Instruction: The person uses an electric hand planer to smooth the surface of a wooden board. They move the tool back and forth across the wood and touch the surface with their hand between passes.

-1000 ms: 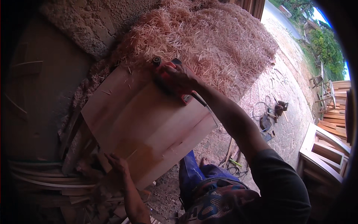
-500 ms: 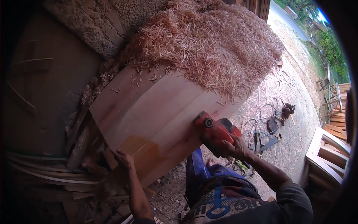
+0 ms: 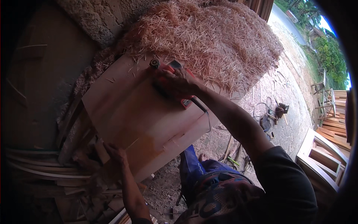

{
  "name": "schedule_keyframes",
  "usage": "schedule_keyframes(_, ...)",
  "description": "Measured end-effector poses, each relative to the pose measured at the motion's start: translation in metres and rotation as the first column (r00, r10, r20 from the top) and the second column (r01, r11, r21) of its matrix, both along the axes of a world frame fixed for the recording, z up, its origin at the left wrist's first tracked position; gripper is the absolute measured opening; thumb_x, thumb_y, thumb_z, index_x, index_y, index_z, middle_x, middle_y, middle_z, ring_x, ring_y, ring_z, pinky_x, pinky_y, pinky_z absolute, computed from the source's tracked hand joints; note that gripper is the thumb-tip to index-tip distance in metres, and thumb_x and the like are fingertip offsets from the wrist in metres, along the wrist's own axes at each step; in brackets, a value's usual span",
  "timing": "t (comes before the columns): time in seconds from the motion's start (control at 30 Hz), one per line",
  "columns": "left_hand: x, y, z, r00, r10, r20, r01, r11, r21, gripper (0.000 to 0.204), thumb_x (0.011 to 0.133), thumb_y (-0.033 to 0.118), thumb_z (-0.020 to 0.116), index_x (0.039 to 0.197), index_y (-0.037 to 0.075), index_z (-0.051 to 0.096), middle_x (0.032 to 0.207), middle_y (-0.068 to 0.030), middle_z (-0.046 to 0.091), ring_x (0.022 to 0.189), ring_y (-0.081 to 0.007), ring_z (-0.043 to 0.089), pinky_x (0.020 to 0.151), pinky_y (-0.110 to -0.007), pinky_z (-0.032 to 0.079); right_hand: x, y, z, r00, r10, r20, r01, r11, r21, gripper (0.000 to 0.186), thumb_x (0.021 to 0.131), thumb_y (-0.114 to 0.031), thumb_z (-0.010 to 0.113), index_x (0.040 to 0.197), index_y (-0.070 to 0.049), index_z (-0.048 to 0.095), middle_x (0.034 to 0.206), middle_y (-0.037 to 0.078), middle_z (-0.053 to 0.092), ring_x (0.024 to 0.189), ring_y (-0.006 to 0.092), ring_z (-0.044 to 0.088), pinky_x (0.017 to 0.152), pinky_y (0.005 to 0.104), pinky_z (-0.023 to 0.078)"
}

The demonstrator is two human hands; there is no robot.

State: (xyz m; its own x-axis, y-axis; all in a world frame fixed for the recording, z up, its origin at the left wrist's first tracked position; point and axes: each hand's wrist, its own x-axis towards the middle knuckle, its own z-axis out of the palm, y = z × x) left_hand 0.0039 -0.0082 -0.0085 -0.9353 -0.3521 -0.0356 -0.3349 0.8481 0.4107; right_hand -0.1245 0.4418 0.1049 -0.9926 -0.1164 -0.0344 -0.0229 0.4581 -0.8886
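A red handheld electric planer (image 3: 163,83) rests on a wide wooden board (image 3: 123,108), near the edge of the shavings. My right hand (image 3: 182,81) is wrapped round its top handle. A cord trails from the planer over the board's near edge. At the board's near left edge lies my left hand (image 3: 116,152), fingers stretched out against the wood and holding nothing. Beside it, a tan patch (image 3: 143,149) marks the pale, reddish-streaked surface. A thick heap of curled wood shavings (image 3: 209,41) covers the far part of the board.
Stacked wood strips (image 3: 44,170) and offcuts lie at the left. A rough block wall (image 3: 97,18) stands beyond. Tools and cords, including a dark power tool (image 3: 280,111), lie on the floor at right, near a curved wooden frame (image 3: 322,160).
My right hand has pushed the planer away and to the left across the board, up to the shavings. My left hand stays at the board's edge.
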Motion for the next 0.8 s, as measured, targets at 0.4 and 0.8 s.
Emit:
schedule_keyframes(0.4, -0.012, -0.055, -0.041, 0.97, -0.01, 0.242, 0.144, 0.827, -0.543, 0.051, 0.106, 0.019, 0.042, 0.149, -0.006, 0.033, 0.136, -0.0284, 0.052, 0.122, -0.0415, 0.055, 0.109, -0.043, 0.042, 0.251, 0.009, 0.029, 0.925, -0.14, 0.354, 0.176, 0.982, -0.073, 0.048, 0.095, -0.049, 0.059, 0.119, -0.007, 0.066, 0.075, 0.013, 0.071, 0.071, 0.0244, 0.073, 0.066, 0.0384, 0.056)
schedule_keyframes(0.8, -0.006, -0.015, -0.019, 0.968, 0.019, -0.25, -0.003, 0.998, 0.067, 0.053, 0.107, 0.022, 0.038, 0.152, -0.004, 0.029, 0.144, -0.0351, 0.044, 0.131, -0.0462, 0.049, 0.108, -0.05, 0.041, -0.033, -0.047, 0.026, 0.984, -0.005, 0.179, 0.002, 1.0, 0.019, 0.038, 0.102, -0.04, 0.053, 0.127, -0.011, 0.059, 0.086, 0.016, 0.066, 0.074, 0.0257, 0.068, 0.061, 0.0411, 0.052)
